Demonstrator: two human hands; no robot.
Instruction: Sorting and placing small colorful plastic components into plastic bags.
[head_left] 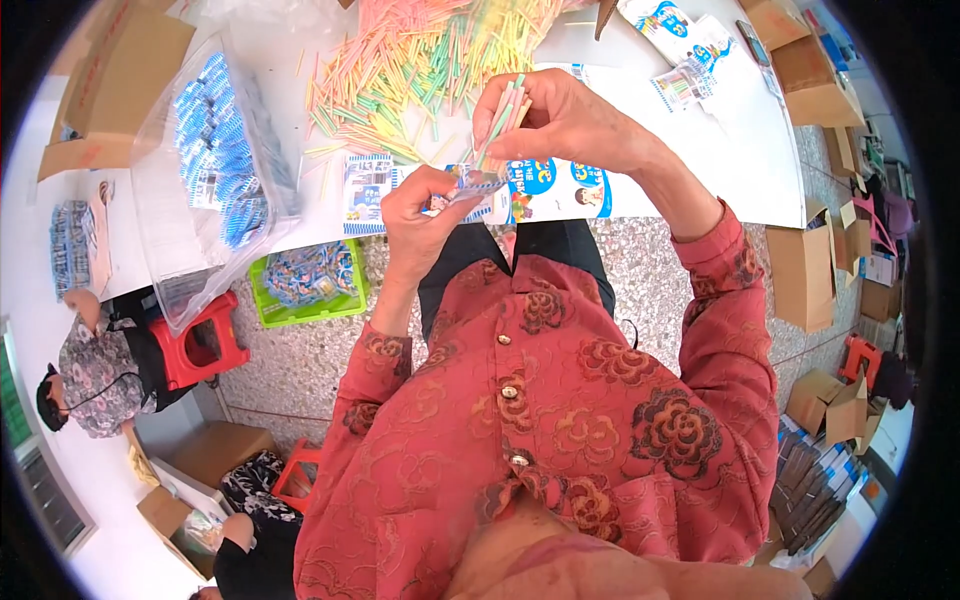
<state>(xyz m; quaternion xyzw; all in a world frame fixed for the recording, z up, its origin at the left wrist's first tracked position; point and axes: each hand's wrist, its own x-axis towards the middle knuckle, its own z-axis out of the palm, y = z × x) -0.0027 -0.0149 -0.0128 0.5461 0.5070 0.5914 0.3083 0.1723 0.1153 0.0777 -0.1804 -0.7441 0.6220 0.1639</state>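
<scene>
My right hand (565, 120) pinches a small bunch of thin pastel sticks (508, 108), pink and green, tilted upright over the table edge. Just below it, my left hand (415, 215) grips a small clear and blue-white packet (478, 184) between thumb and fingers. The lower ends of the sticks meet the packet's top; whether they are inside it I cannot tell. Beneath both hands lie flat blue and white printed bags (575, 190). Another printed packet (366, 190) lies left of my left hand. Beyond my hands spreads a large pile of pink, yellow and green sticks (400, 70).
A clear plastic tub (165, 240) with blue-white striped packets (212, 140) stands on the left. Below the table edge sits a green crate (310, 312) of packets. More bags (690, 45) lie far right. Cardboard boxes (800, 270) flank the table; another person (105, 375) sits left near a red stool (205, 340).
</scene>
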